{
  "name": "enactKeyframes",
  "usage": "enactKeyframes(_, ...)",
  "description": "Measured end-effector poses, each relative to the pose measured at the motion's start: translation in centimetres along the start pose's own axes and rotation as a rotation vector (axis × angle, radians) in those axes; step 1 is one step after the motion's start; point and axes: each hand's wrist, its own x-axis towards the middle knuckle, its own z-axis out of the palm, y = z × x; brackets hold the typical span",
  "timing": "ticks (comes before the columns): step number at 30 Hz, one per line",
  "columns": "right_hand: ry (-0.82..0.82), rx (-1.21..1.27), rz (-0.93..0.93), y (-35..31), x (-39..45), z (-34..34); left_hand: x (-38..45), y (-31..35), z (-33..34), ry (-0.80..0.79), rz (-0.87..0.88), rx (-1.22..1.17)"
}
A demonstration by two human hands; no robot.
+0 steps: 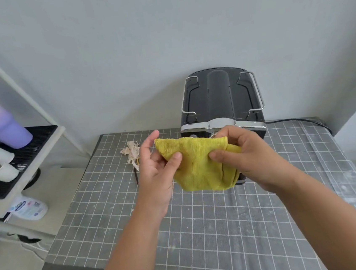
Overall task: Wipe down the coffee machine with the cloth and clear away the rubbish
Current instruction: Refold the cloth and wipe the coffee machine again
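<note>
The cloth [200, 165] is yellow ribbed fabric, soft and matt. Behind it the coffee machine [220, 101] has a glossy black plastic body, with bright polished metal rails and trim. The table cover [204, 231] looks like matt grey gridded fabric, and the rubbish [131, 153] like crumpled thin paper.

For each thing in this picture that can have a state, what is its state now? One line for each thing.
Yellow ribbed cloth: folded, held up above the table, not touching the machine.
Left hand: pinching the cloth's left edge.
Right hand: gripping the cloth's right side.
Black and chrome coffee machine: upright, chrome lever down, cable attached.
Crumpled beige paper rubbish: lying on the grey gridded table, not cleared.
</note>
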Motion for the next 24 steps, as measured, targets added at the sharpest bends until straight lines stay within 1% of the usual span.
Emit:
enactKeyframes(2,0.026,0.007,0.009,0.3,0.0,-0.3,0.1,0.3,-0.5,-0.005,0.015,0.08)
enactKeyframes(5,0.026,0.011,0.052,1.3,-0.2,-0.7,-0.2,-0.1,-1.4,-0.022,-0.01,0.206)
enactKeyframes(6,0.016,-0.001,0.071,1.8,-0.3,-0.7,-0.4,-0.4,-2.0,-0.024,-0.021,0.289)
enactKeyframes(9,-0.02,-0.002,0.17,4.0,-0.8,-0.2,-1.5,-2.3,-3.9,-0.066,-0.041,0.652)
enactKeyframes(10,-0.023,0.017,0.223,5.2,-1.0,0.2,-2.0,-3.2,-4.3,-0.077,-0.058,0.757)
enactKeyframes(12,0.009,0.075,0.361,8.2,-1.4,1.1,-2.9,-5.3,-4.7,-0.079,-0.13,0.883)
enactKeyframes(14,0.087,0.119,0.512,11.5,-1.8,2.3,-3.7,-7.7,-4.8,-0.081,-0.236,0.944)
enactKeyframes(15,0.131,0.099,0.571,13.2,-2.0,2.8,-4.0,-9.0,-4.8,-0.079,-0.297,0.958)
enactKeyframes(18,0.212,-0.094,0.651,17.0,-2.5,3.8,-5.1,-12.7,-4.8,-0.071,-0.432,0.963)
enactKeyframes(20,0.201,-0.218,0.656,18.4,-2.7,4.0,-5.7,-14.6,-4.9,-0.074,-0.449,0.943)
enactKeyframes(22,0.175,-0.29,0.662,19.4,-2.6,4.0,-5.8,-16.0,-5.0,-0.068,-0.45,0.929)
enactKeyframes(24,0.161,-0.361,0.66,20.4,-2.1,3.9,-5.2,-17.1,-5.4,-0.053,-0.44,0.982)
